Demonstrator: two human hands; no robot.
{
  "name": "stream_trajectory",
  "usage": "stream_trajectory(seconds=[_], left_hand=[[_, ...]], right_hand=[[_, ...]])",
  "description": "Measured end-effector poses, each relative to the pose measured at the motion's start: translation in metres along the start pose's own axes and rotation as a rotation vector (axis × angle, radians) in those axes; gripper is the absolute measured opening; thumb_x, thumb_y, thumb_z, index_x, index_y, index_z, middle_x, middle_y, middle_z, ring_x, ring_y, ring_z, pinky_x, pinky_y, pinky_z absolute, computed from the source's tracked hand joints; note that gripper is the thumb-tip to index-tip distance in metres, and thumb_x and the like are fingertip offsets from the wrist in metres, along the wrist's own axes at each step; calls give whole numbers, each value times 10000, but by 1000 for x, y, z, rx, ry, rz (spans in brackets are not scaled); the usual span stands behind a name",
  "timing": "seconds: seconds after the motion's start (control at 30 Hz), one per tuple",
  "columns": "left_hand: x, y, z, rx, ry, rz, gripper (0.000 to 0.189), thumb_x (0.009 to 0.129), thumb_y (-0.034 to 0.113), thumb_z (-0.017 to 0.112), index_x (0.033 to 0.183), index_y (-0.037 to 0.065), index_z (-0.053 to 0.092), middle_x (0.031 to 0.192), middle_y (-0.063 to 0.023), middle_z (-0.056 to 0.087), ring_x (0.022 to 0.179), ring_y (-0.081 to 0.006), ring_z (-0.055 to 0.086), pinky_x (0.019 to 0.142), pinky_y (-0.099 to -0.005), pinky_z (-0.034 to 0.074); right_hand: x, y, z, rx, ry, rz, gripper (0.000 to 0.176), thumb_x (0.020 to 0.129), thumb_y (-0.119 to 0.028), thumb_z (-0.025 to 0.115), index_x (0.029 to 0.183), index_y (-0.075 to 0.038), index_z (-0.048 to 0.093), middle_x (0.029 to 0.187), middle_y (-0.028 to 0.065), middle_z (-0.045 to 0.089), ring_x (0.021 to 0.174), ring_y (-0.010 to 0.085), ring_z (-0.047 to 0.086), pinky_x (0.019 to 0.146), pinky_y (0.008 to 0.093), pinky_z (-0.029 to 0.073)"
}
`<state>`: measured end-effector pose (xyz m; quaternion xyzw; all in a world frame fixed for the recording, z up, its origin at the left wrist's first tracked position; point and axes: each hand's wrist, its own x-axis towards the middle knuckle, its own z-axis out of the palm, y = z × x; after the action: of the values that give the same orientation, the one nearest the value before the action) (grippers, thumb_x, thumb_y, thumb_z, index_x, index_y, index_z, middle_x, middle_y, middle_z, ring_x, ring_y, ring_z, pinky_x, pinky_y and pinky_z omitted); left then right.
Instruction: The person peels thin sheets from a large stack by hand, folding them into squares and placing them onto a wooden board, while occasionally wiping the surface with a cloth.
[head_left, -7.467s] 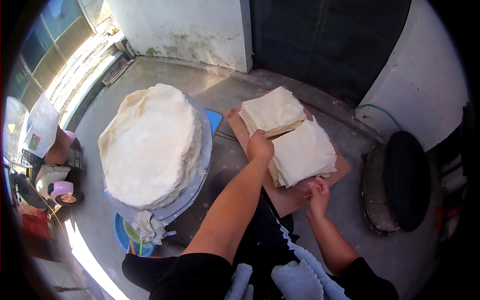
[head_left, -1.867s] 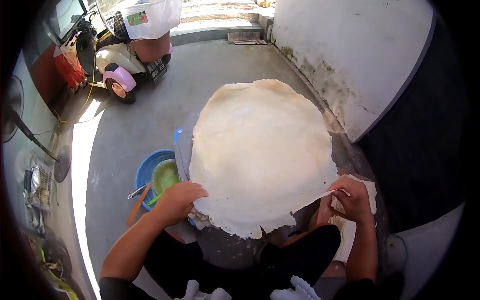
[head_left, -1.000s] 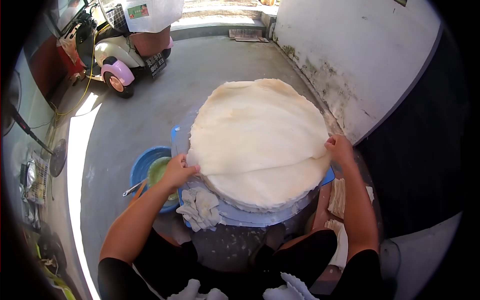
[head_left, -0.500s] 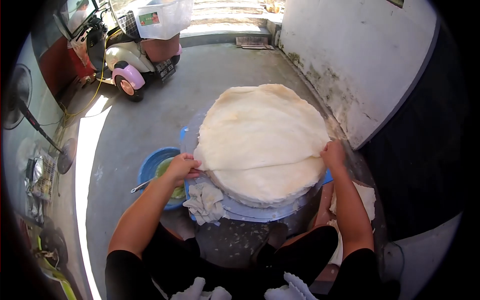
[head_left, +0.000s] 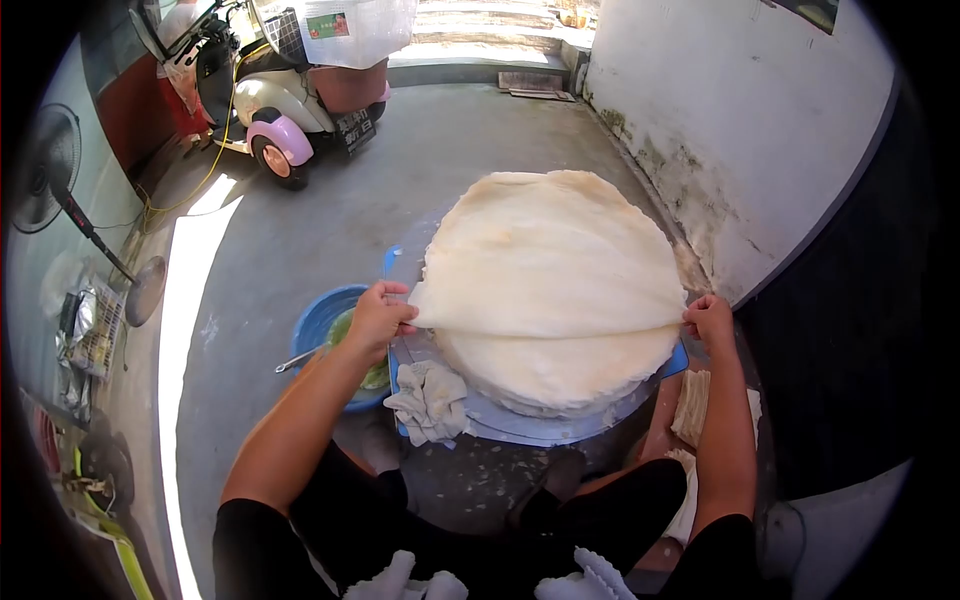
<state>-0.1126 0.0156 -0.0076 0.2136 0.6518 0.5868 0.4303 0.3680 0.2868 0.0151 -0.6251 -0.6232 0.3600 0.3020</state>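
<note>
A wide, pale, thin round sheet [head_left: 550,250], like dough or bean-curd skin, covers most of a thick round stack [head_left: 560,375] of similar sheets. Its near edge is stretched straight across between both hands and partly raised. My left hand [head_left: 382,318] pinches the left end of that edge, while my right hand [head_left: 710,322] grips the right end. Beneath the stack, a pale round board [head_left: 505,425] rests on something blue. A crumpled whitish cloth [head_left: 428,402] lies at the board's near left.
Left of the board stands a blue basin [head_left: 318,320] with greenish contents and a handled utensil [head_left: 296,362]. Folded pale sheets [head_left: 692,408] lie at the lower right. Farther off are a scooter [head_left: 285,110], a fan [head_left: 60,170], a white wall [head_left: 730,120] and a person [head_left: 183,85].
My hands have moved farther apart, the right one outward past the stack's edge. The sheet's near edge is now straighter and tauter. The whole view has shifted slightly.
</note>
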Motion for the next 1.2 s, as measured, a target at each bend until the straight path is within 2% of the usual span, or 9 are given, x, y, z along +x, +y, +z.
stream_trajectory(seconds=[0.27, 0.57, 0.63, 0.73, 0.9, 1.03, 1.1, 1.13, 1.2], left_hand=[[3, -5, 2, 149, -15, 53, 428, 815, -2, 711, 1211, -5, 546, 918, -68, 634, 753, -143, 643, 610, -258, 561], [3, -1, 5, 243, 4, 129, 347, 828, -7, 697, 1157, -1, 586, 856, -49, 627, 730, -125, 630, 586, -263, 553], [3, -2, 4, 273, 19, 130, 348, 830, -5, 698, 1160, 1, 587, 849, -43, 626, 731, -123, 630, 586, -261, 551], [10, -10, 0, 262, -1, 116, 350, 822, -6, 695, 1156, -11, 589, 870, -64, 634, 713, -133, 628, 580, -262, 544], [14, -13, 0, 187, -25, -16, 384, 857, 83, 743, 1194, 26, 569, 930, -47, 662, 792, -128, 634, 646, -265, 545], [13, -10, -1, 101, -40, -161, 393, 857, 117, 769, 1182, 12, 574, 948, -67, 665, 749, -129, 624, 616, -265, 515], [15, -10, -5, 152, -133, -191, 356, 849, 131, 783, 1137, 36, 597, 935, -40, 667, 736, -118, 609, 628, -253, 497], [16, -10, -6, 146, -123, -196, 356, 849, 131, 783, 1137, 36, 597, 935, -40, 667, 736, -118, 609, 628, -253, 497], [19, -11, -10, 161, -180, -225, 275, 859, 151, 772, 1066, 53, 619, 916, -19, 663, 719, -105, 597, 623, -245, 495]], right_hand=[[-8, -9, 11, -114, -18, -161, 72, 736, 34, 693, 777, 7, 639, 651, 66, 645, 509, 132, 589, 479, 292, 470], [-14, 5, 1, -42, -84, -13, 66, 755, -2, 685, 816, 5, 660, 672, 83, 644, 542, 169, 603, 517, 315, 489], [-21, -8, 8, -484, 104, -288, 116, 795, -90, 705, 862, 2, 679, 739, 117, 686, 645, 230, 653, 629, 357, 531], [-19, -37, 35, -512, 307, -453, 190, 824, -180, 719, 915, -15, 699, 845, 132, 714, 772, 277, 679, 744, 377, 540], [4, -104, 123, -223, -200, -606, 178, 852, -150, 697, 988, -37, 717, 909, 126, 724, 829, 267, 689, 769, 371, 541], [28, -138, 202, -240, -363, -574, 240, 855, -69, 656, 1089, -56, 705, 1073, 129, 707, 970, 276, 665, 845, 364, 523], [39, -144, 231, -236, -377, -702, 333, 844, 69, 558, 1148, -11, 667, 1076, 113, 672, 718, 155, 661, 680, 334, 536], [44, -148, 240, -223, -444, -685, 388, 814, 88, 542, 1175, -5, 652, 1166, 137, 638, 712, 169, 669, 674, 344, 544], [53, -153, 255, -250, -486, -652, 339, 812, 76, 560, 1125, -1, 664, 1096, 129, 659, 692, 169, 665, 654, 337, 538]])
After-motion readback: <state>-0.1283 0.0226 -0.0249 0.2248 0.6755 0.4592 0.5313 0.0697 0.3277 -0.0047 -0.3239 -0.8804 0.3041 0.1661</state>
